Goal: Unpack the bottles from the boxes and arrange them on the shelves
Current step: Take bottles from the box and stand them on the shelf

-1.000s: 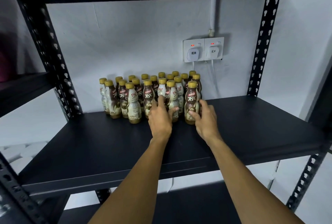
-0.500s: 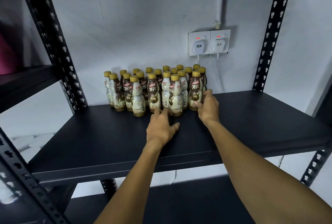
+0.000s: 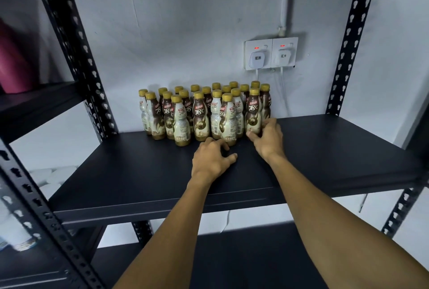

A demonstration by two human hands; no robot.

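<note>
Bottles (image 3: 202,112) cluster at the shelf's (image 3: 139,172) back. Right hand (image 3: 267,139) grips the end bottle (image 3: 253,110) low; left hand (image 3: 212,160) touches the front bottle (image 3: 227,119), grip unclear. Push low and gently to avoid toppling.

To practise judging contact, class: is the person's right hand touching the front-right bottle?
Touching. Head view: the right hand curls round the front-right bottle, thumb against its base.

- Left hand (image 3: 212,158): palm down, fingers loosely bent, thumb spread, forearm extended forward.
- Right hand (image 3: 267,140): thumb and fingers curled round the base of a bottle (image 3: 253,112).
</note>
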